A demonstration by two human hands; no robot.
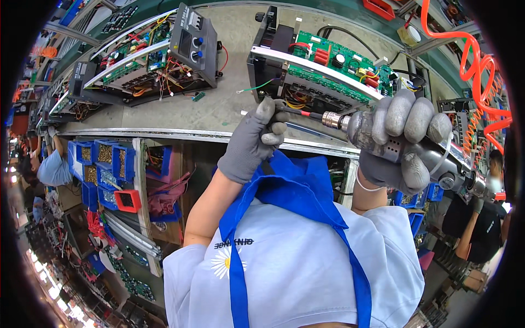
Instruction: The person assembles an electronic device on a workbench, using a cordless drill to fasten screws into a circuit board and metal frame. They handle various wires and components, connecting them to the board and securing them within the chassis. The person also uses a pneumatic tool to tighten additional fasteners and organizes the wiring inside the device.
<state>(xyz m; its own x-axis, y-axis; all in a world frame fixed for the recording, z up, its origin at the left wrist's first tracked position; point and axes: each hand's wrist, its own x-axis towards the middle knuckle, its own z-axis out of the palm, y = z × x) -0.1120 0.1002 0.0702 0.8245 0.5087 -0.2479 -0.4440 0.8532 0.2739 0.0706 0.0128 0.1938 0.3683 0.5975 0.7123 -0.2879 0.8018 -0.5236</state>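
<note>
My gloved right hand is wrapped round a silver-grey air screwdriver, held sideways over the bench's front edge. Its red-and-black bit points left, toward my gloved left hand. The left fingers are closed right at the bit's tip. What they pinch there is hidden. Just behind both hands stands an opened power unit with a dark front panel and a green circuit board. A green wire sticks out from it near my left fingers.
More opened units stand along the bench's left side. A coiled red air hose hangs at the right. Below the bench edge, blue bins hold small fasteners, beside a red bin. Other people work at far left and right.
</note>
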